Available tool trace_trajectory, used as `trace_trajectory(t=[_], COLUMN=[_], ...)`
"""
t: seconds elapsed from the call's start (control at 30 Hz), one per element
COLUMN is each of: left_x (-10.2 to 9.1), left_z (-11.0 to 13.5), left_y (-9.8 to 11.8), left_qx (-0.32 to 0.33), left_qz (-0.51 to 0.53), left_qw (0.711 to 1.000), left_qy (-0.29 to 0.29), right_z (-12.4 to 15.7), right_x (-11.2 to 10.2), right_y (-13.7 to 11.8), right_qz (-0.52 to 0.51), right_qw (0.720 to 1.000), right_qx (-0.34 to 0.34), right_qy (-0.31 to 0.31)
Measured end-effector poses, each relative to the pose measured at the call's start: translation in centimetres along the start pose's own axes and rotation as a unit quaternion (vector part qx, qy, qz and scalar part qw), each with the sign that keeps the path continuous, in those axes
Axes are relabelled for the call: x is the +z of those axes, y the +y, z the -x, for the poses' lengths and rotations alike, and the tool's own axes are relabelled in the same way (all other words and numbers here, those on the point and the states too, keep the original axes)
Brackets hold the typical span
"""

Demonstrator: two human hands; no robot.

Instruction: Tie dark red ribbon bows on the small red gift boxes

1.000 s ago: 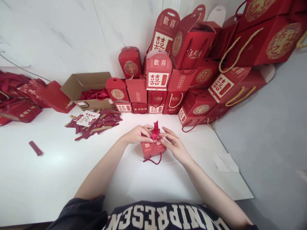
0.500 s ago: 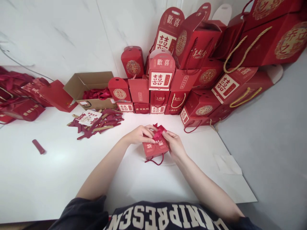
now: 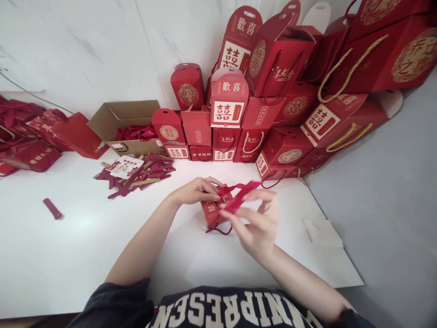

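Note:
A small red gift box (image 3: 209,210) with white lettering stands on the white table in front of me, its dark red cord handle (image 3: 220,231) hanging at the near side. My left hand (image 3: 198,190) is closed at the top of the box, its fingertips pinching a red satin ribbon (image 3: 246,195) there. Out to the right, the ribbon's loose length stretches up from the box to my right hand (image 3: 258,222). That hand is slightly blurred and has the ribbon between its fingers, over the box's right side.
Stacked red gift boxes (image 3: 229,114) line the back and right. An open cardboard carton (image 3: 136,146) holds red ribbon. Before it lies a pile of dark red strips (image 3: 150,175) with a white card (image 3: 127,166). A single strip (image 3: 52,208) lies left, a white sheet (image 3: 322,233) right.
My right hand has moved right and toward me, away from the box top, drawing a length of ribbon out with it. My left hand has stayed at the box.

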State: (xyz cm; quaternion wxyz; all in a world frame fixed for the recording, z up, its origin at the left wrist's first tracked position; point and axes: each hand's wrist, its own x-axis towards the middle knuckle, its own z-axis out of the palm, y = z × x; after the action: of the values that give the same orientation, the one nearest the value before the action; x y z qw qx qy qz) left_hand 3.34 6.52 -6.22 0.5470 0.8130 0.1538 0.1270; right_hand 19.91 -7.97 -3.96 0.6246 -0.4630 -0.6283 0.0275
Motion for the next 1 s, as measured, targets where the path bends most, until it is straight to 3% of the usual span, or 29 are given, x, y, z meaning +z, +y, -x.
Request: trace_trajectory(t=[0.1,0.2,0.33,0.43,0.63,0.77,0.83,0.9,0.97,1.0], left_x=[-0.1,-0.1,0.0,0.2,0.6,0.4,0.4,0.5,0.6,0.6], left_z=[0.1,0.1,0.1,0.1,0.0,0.0,0.1,0.2,0.2,0.2], left_y=[0.6,1.0,0.8,0.6,1.0,1.2,1.3,1.5,1.6,1.6], left_qx=[-0.011,-0.033,-0.035,-0.033,-0.026,-0.019,-0.027,-0.041,-0.047,-0.044], left_qz=[-0.001,0.002,-0.008,-0.024,-0.081,-0.089,-0.087,-0.084,-0.085,-0.084], left_qw=[1.000,0.999,0.999,0.999,0.996,0.996,0.996,0.995,0.994,0.995], left_qy=[-0.009,-0.001,-0.001,0.002,0.023,0.017,0.018,0.034,0.044,0.042], right_z=[0.4,1.3,3.1,4.3,4.6,2.3,0.4,-1.5,-3.0,-3.6], right_x=[2.2,5.3,8.5,9.7,10.0,7.9,6.2,4.6,3.4,2.9], right_y=[-1.5,-1.7,-1.3,-0.8,-0.5,-0.3,1.1,3.5,6.2,7.4], right_qz=[0.040,0.093,0.106,0.114,0.132,0.001,-0.047,-0.055,-0.038,-0.044], right_qw=[0.971,0.906,0.810,0.775,0.781,0.828,0.878,0.935,0.950,0.939], right_qx=[-0.166,-0.290,-0.348,-0.340,-0.296,-0.305,-0.235,-0.104,0.024,0.064], right_qy=[-0.165,-0.294,-0.459,-0.520,-0.534,-0.470,-0.415,-0.334,-0.310,-0.336])
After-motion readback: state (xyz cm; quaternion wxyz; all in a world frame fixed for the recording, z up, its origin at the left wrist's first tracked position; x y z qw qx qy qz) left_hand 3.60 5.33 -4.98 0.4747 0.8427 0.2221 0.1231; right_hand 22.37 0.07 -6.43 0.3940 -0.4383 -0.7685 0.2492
